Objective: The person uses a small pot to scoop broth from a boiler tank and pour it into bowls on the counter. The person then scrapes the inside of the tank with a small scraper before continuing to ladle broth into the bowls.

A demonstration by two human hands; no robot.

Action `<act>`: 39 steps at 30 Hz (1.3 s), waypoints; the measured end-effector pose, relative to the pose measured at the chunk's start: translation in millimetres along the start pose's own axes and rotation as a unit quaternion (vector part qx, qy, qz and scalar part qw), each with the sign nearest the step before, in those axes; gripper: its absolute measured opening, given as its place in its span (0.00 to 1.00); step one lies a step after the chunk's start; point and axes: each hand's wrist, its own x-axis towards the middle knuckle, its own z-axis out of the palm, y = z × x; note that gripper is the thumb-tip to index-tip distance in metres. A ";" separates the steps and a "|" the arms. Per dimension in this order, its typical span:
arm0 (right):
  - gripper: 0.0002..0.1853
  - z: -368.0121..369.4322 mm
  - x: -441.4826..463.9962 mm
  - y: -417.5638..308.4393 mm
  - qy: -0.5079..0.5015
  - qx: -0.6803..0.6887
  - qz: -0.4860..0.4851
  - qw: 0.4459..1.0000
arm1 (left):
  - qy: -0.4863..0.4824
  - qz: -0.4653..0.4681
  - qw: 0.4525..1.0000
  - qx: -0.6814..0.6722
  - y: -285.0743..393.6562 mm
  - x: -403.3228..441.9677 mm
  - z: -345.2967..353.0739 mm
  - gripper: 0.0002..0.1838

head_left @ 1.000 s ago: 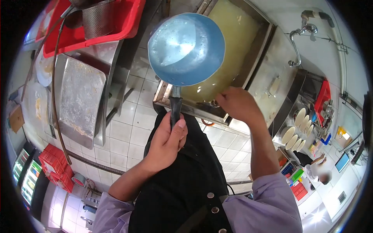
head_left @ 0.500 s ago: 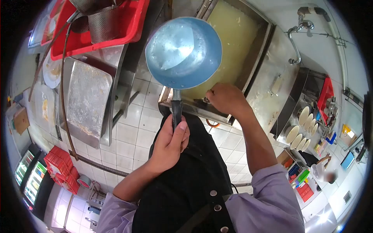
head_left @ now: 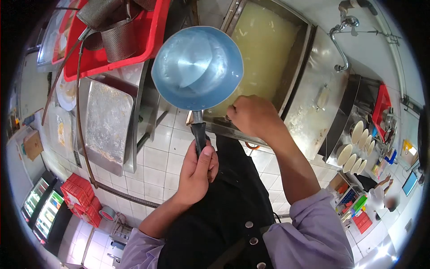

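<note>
Saucepan (head_left: 197,67) with a pale blue inside is held out over the near left part of a rectangular metal vat (head_left: 298,74), its round mouth facing the camera. The left hand (head_left: 199,172) grips its black handle (head_left: 199,136), fingers wrapped around the grip and thumb lying along it. To the right of the pan, the right hand (head_left: 255,116) is at the vat's near edge with its fingers closed and curled inward; a small dark thing shows by the fingertips, though the view is too poor to tell whether they pinch it. Cloudy yellowish liquid (head_left: 262,49) fills the vat, with pale bits on its surface. A steel counter (head_left: 309,103) adjoins the vat on the right, and a wall faucet (head_left: 349,21) curves out above it. Farther right, white oval dishes (head_left: 357,132) stand in two rows near a red bin (head_left: 381,103), and a person (head_left: 376,195) is in the lower background. On the left, a red plastic tub (head_left: 154,40) holds perforated metal cylinders (head_left: 118,40), and a stained metal tray (head_left: 106,121) lies just below it.
</note>
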 end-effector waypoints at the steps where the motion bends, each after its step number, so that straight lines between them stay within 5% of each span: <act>1: 0.22 2.7 4.7 -2.3 -0.004 -0.002 0.002 1.000 | 0.007 0.007 1.000 -0.005 -0.8 -0.8 -0.2 0.09; 23: 0.21 13.2 32.0 -13.9 0.012 -0.014 -0.087 0.996 | 0.026 0.010 0.999 0.036 8.1 -7.4 6.3 0.12; 39: 0.23 39.6 -19.0 15.6 0.049 0.097 -0.032 0.994 | 0.031 0.009 0.999 0.039 20.2 -16.7 7.8 0.11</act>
